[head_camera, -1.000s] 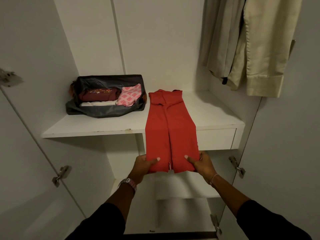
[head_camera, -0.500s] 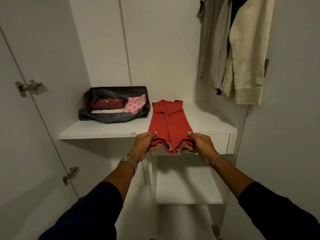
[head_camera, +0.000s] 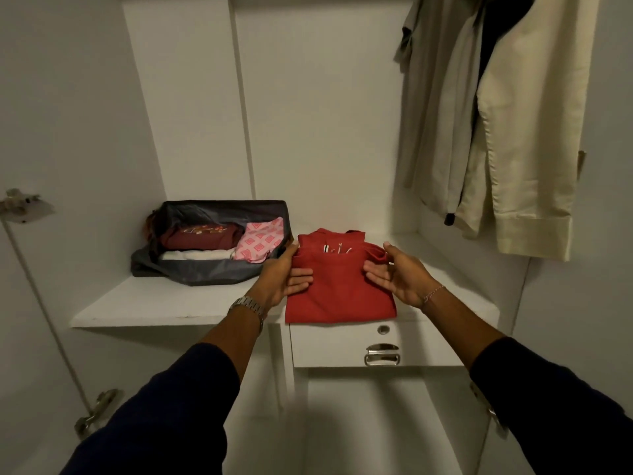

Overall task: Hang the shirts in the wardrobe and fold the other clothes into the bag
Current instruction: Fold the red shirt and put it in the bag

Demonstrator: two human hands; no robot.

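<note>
A red garment (head_camera: 339, 293) lies folded on the white wardrobe shelf (head_camera: 171, 303), just right of an open dark grey bag (head_camera: 212, 269). My left hand (head_camera: 284, 275) holds the garment's left side, thumb at the upper edge and fingers lying on top. On the right side, my right hand (head_camera: 394, 272) pinches the bunched upper layer between thumb and fingers. The bag holds a maroon garment (head_camera: 198, 236), a pink patterned cloth (head_camera: 262, 246) and a white piece (head_camera: 195, 255). A cream shirt (head_camera: 527, 149) and a grey shirt (head_camera: 435, 114) hang at the upper right.
Below the red garment is a white drawer with a metal handle (head_camera: 382, 354). An open wardrobe door with metal hinges (head_camera: 24, 204) stands at the left. A lower shelf (head_camera: 376, 423) sits beneath the drawer.
Both hands lifted the garment's hanging lower end and folded it up over the part on the shelf. The garment is now half as long and lies wholly on the shelf.
</note>
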